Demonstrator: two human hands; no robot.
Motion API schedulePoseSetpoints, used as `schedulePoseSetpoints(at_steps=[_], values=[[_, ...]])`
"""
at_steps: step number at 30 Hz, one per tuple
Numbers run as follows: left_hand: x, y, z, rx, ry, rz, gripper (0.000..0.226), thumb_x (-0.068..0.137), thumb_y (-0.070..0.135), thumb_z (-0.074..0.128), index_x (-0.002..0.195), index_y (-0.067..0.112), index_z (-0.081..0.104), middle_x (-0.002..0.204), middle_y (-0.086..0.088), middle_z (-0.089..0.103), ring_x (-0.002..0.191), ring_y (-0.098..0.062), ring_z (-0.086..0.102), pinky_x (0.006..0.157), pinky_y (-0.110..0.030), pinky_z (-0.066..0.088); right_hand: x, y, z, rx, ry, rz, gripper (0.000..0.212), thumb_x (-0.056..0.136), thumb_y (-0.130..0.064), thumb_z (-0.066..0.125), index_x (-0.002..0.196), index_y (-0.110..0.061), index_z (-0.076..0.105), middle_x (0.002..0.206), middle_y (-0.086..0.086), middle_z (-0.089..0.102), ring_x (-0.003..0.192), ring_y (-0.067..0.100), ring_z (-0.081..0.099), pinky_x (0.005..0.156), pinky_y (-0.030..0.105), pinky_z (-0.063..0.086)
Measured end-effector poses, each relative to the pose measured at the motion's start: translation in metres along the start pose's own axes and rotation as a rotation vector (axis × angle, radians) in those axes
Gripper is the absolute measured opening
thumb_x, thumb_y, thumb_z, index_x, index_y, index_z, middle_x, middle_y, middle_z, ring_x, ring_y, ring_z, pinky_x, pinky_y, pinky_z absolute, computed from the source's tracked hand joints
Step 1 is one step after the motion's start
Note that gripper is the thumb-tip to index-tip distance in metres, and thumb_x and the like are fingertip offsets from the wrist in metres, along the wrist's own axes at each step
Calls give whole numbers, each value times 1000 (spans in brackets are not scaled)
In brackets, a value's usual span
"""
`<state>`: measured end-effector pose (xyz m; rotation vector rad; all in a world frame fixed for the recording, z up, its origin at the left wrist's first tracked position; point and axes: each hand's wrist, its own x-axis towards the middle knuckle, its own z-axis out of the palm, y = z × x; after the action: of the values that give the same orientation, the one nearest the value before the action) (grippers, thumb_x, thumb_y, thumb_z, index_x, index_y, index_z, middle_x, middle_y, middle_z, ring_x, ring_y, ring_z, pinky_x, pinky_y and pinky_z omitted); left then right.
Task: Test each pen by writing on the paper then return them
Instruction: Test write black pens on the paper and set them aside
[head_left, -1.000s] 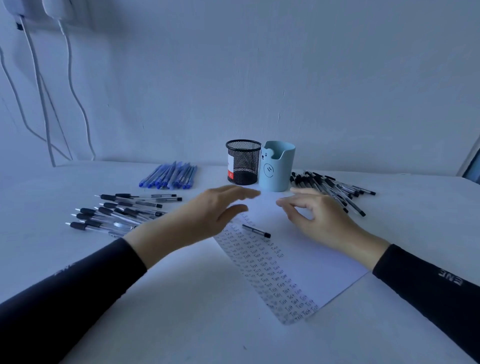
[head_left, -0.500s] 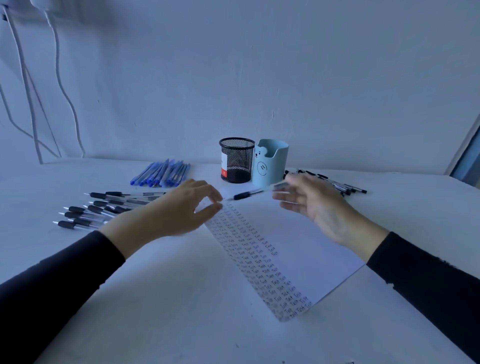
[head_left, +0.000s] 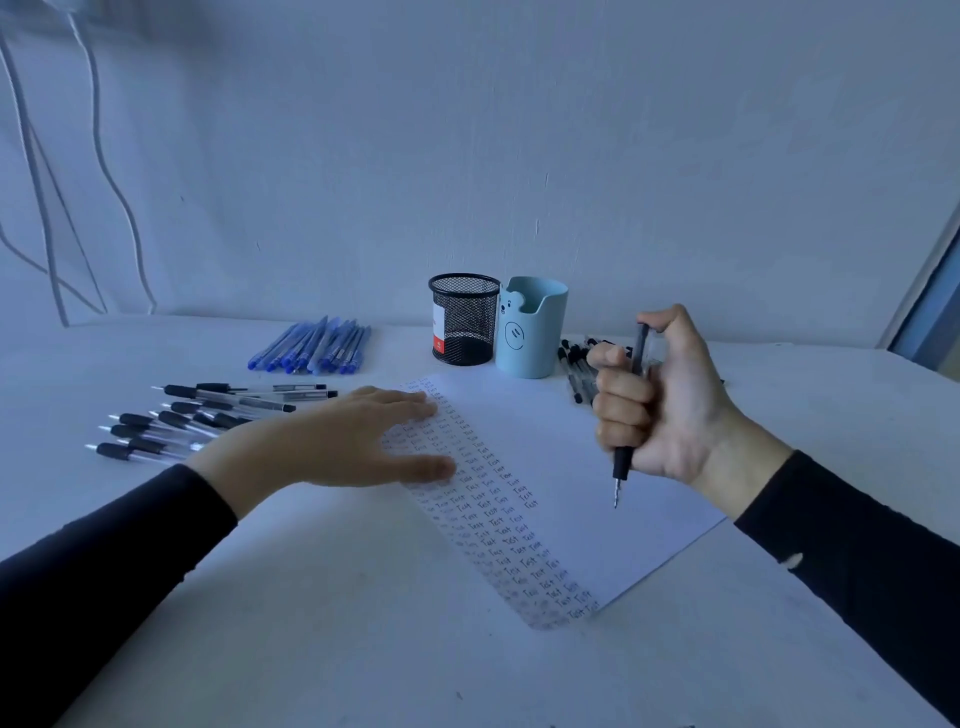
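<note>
**At right of centre: pen in the fist, tip down**

At right of centre, the right hand (head_left: 660, 400) grips a black pen (head_left: 622, 462) in a closed fist, upright, its tip hanging just above the blank part of the paper (head_left: 561, 441). At mid-left the left hand (head_left: 337, 441) lies flat, fingers straight, pressing on the sheet's written edge. Columns of "Test" fill that left strip; most of the sheet is bare, so the testing looks partly done. Black-grip pens (head_left: 208, 415) lie at left, blue pens (head_left: 311, 345) behind them, more black pens (head_left: 576, 369) behind the fist. No pens show above the mesh cup (head_left: 464, 319) or bear cup (head_left: 532, 327), so returning seems to remain.
</note>
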<state>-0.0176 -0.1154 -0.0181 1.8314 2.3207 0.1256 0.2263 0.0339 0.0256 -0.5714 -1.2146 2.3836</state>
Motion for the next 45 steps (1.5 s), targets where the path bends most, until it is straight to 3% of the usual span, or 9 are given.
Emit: schedulePoseSetpoints(at_steps=[6, 9, 11, 14, 18, 22, 24, 32, 45], values=[[-3, 1, -1, -24, -18, -17, 109, 55, 99, 31, 150, 45, 22, 157, 24, 17, 145, -5, 14, 118, -41, 14, 2, 5, 4, -95, -3, -62, 44, 79, -54, 57, 97, -15, 68, 49, -9, 26, 27, 3, 17, 30, 16, 8], [-2, 0, -4, -42, -25, -25, 111, 53, 100, 33, 148, 45, 25, 156, 22, 21, 144, -8, 17, 118, -44, 16, 6, 10, 3, -55, -53, -53, 33, 96, -26, 41, 113, -9, 64, 49, -6, 39, 33, 5, 34, 31, 15, 26], [-2, -2, -6, -53, -25, -33, 107, 55, 98, 37, 147, 44, 28, 155, 21, 24, 143, -8, 19, 118, -45, 18, 6, 14, 0, -115, -84, 10, 48, 98, -31, 29, 116, -6, 65, 53, 5, 53, 41, 16, 51, 39, 20, 41], [-4, -4, -6, -49, -25, -30, 105, 58, 98, 38, 147, 44, 28, 155, 21, 24, 143, -7, 19, 119, -45, 18, 7, 21, -1, -427, -69, 32, 62, 101, -50, 24, 114, -7, 67, 47, 8, 50, 37, 17, 43, 39, 21, 35], [-4, -2, -5, -35, 23, -20, 105, 56, 98, 31, 146, 43, 33, 154, 20, 29, 141, -7, 24, 117, -42, 21, 7, 35, 3, -547, -121, -5, 36, 102, -27, 42, 124, -5, 60, 105, 17, 73, 80, 20, 69, 67, 27, 58], [-4, -1, -3, -10, 23, -17, 94, 65, 94, 38, 145, 45, 32, 154, 19, 28, 142, -9, 23, 117, -44, 21, 4, 43, 5, -811, -66, -149, 9, 91, -18, 66, 85, -12, 66, 80, 8, 72, 64, 13, 59, 56, 20, 47], [-4, -2, -3, -6, 9, -1, 87, 67, 91, 40, 144, 51, 30, 156, 17, 26, 143, -10, 22, 118, -46, 20, 3, 45, 6, -899, -18, -210, 25, 85, -25, 73, 68, -17, 56, 63, 3, 65, 52, 9, 49, 48, 16, 38], [-5, 3, -4, 4, -31, -23, 84, 70, 86, 37, 146, 52, 23, 159, 17, 16, 147, -14, 16, 118, -48, 15, 0, 56, 12, -1016, -18, -249, 37, 80, -38, 76, 57, -16, 58, 59, 6, 64, 49, 13, 51, 46, 20, 40], [-6, 6, -5, 1, -31, -24, 83, 72, 83, 39, 146, 51, 24, 159, 16, 17, 147, -14, 15, 118, -46, 15, -1, 68, 12, -1094, 38, -323, 41, 90, -16, 68, 54, -7, 51, 53, 20, 56, 40, 13, 42, 41, 17, 37]])
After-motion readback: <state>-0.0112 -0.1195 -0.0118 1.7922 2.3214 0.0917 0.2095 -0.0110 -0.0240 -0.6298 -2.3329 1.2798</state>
